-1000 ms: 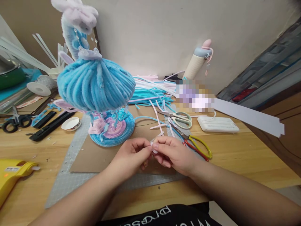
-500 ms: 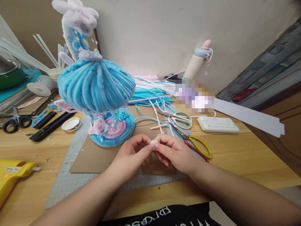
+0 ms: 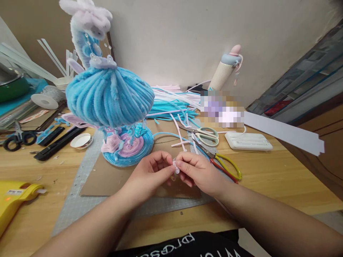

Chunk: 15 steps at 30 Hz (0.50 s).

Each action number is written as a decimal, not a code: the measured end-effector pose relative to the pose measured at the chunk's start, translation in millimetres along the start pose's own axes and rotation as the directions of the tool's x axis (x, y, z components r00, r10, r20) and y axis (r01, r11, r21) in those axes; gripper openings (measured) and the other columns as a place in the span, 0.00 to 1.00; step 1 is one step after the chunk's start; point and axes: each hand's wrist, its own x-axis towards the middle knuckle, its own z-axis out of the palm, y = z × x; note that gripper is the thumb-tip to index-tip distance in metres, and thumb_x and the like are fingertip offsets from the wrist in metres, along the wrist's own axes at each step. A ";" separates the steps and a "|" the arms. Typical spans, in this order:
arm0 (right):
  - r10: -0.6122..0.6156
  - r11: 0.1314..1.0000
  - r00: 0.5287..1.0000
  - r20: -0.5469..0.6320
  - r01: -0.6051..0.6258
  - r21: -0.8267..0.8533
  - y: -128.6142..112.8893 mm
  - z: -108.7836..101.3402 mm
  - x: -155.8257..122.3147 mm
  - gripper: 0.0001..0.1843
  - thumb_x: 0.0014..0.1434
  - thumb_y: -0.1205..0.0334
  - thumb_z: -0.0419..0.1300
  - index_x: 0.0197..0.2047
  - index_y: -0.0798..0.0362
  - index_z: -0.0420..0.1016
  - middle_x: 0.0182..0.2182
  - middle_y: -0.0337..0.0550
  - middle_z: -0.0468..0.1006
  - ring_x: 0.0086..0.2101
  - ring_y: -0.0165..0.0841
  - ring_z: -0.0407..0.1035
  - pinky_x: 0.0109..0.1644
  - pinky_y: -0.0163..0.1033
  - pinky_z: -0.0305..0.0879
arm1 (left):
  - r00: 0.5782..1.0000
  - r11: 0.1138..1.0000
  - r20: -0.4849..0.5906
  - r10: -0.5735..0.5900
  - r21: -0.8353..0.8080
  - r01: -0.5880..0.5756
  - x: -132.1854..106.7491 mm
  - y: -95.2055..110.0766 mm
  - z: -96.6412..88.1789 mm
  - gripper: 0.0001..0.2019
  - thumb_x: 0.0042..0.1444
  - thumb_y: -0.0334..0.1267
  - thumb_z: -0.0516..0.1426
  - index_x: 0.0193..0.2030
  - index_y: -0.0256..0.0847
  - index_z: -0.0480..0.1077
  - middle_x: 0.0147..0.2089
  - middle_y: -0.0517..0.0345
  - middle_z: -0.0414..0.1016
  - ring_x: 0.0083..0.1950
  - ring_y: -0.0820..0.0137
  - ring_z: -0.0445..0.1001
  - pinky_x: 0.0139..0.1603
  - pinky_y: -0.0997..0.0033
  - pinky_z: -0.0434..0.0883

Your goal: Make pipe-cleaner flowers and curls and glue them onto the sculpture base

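My left hand (image 3: 155,170) and my right hand (image 3: 194,169) meet above the brown cardboard, thumbs and forefingers pinched. Between the fingertips is a small pale lilac fuzzy piece (image 3: 176,169), apparently bent pipe cleaner; most of it is hidden by the fingers. Just beyond my left hand stands a blue and lilac pipe-cleaner lamp (image 3: 109,96), with a pleated blue shade, a white flower on top and a coiled round base (image 3: 147,146). Short lilac pipe-cleaner pieces (image 3: 178,130) lie beyond my right hand.
Red-and-yellow-handled scissors (image 3: 227,166) and white-handled scissors (image 3: 206,135) lie right of the cardboard (image 3: 107,182). A yellow glue gun (image 3: 16,194) is at left. Behind are bundled pipe cleaners (image 3: 171,107), a bottle (image 3: 222,73) and a white power strip (image 3: 249,141).
The small lilac piece has turned between my fingertips, and more of it now shows below the thumbs. Both hands stay in nearly the same place.
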 end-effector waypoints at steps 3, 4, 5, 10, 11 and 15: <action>-0.021 1.000 1.000 -0.021 0.020 -0.022 1.0 0.2 0.2 0.15 0.61 0.54 0.53 0.27 0.54 0.64 0.17 0.30 0.62 0.15 0.20 0.54 0.18 0.27 0.48 | 0.993 0.994 -0.091 0.077 0.083 -0.070 -2.3 -2.4 2.6 0.06 0.51 0.37 0.60 0.32 0.37 0.68 0.29 0.62 0.71 0.30 0.77 0.69 0.31 0.78 0.67; -0.023 0.999 0.999 -0.029 0.022 -0.026 1.3 0.9 0.2 0.15 0.61 0.54 0.53 0.27 0.54 0.63 0.16 0.29 0.62 0.15 0.20 0.54 0.17 0.27 0.48 | 0.988 0.988 -0.118 0.100 0.128 -0.085 -3.0 -2.9 3.5 0.06 0.51 0.37 0.60 0.33 0.36 0.69 0.29 0.62 0.71 0.30 0.77 0.69 0.32 0.79 0.67; -0.022 0.999 0.999 -0.036 0.021 -0.029 1.4 1.7 0.1 0.15 0.61 0.54 0.53 0.27 0.54 0.63 0.16 0.29 0.62 0.15 0.20 0.54 0.17 0.27 0.48 | 0.984 0.980 -0.138 0.117 0.174 -0.092 -3.8 -3.1 4.3 0.06 0.52 0.37 0.60 0.33 0.36 0.70 0.28 0.61 0.72 0.30 0.77 0.69 0.32 0.79 0.66; -0.012 1.000 0.997 -0.073 0.010 -0.030 0.3 5.2 -1.5 0.15 0.61 0.55 0.53 0.26 0.54 0.62 0.16 0.29 0.61 0.15 0.20 0.54 0.17 0.27 0.49 | 0.975 0.947 -0.182 0.127 0.313 -0.065 -5.9 0.0 5.8 0.07 0.52 0.38 0.59 0.32 0.36 0.72 0.28 0.59 0.74 0.29 0.76 0.69 0.29 0.78 0.65; -0.010 1.000 0.997 -0.070 0.008 -0.029 -0.2 5.0 -1.9 0.15 0.61 0.55 0.52 0.27 0.54 0.63 0.16 0.29 0.61 0.15 0.20 0.54 0.17 0.27 0.49 | 0.978 0.952 -0.181 0.106 0.304 -0.047 -5.7 1.0 5.5 0.07 0.52 0.39 0.59 0.31 0.36 0.72 0.27 0.59 0.74 0.28 0.76 0.70 0.29 0.78 0.65; -0.018 0.998 1.000 -0.017 0.017 -0.062 -2.1 2.0 -3.5 0.15 0.62 0.55 0.52 0.28 0.55 0.65 0.19 0.31 0.63 0.17 0.21 0.57 0.19 0.28 0.52 | 0.990 0.983 -0.143 -0.017 0.178 0.043 -3.0 3.4 3.4 0.07 0.50 0.38 0.60 0.29 0.35 0.70 0.23 0.62 0.72 0.25 0.77 0.70 0.27 0.79 0.65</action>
